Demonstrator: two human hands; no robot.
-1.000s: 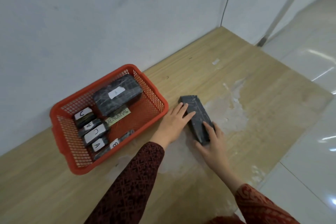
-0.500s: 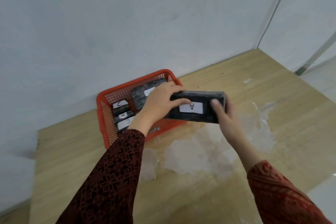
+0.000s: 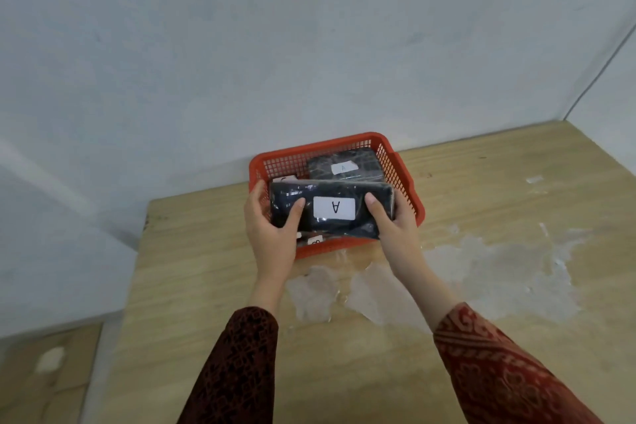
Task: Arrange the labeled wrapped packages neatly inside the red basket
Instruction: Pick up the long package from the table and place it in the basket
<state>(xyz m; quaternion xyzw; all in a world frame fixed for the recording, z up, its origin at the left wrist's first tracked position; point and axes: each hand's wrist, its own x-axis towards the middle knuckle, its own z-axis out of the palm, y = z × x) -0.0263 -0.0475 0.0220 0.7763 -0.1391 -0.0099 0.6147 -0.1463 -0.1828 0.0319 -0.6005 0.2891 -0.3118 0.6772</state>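
A red mesh basket (image 3: pixel 402 175) stands on the wooden table against the wall. Over its front half I hold a dark wrapped package (image 3: pixel 344 227) with a white label "A" facing me, upside down. My left hand (image 3: pixel 272 231) grips its left end and my right hand (image 3: pixel 392 220) grips its right end. Behind it, another dark wrapped package (image 3: pixel 358 165) labelled "A" leans in the basket's back right. Small labelled packages (image 3: pixel 315 240) peek out under the held one; the rest of the basket's contents is hidden.
The wooden table (image 3: pixel 481 203) has a worn whitish patch (image 3: pixel 499 272) in front and to the right of the basket. A grey wall rises directly behind the basket. The table's left edge (image 3: pixel 137 251) drops to the floor.
Both hands lifted the package off the table, turned its label "A" up and carried it left over the basket. The head view shifted so the basket sits centred.
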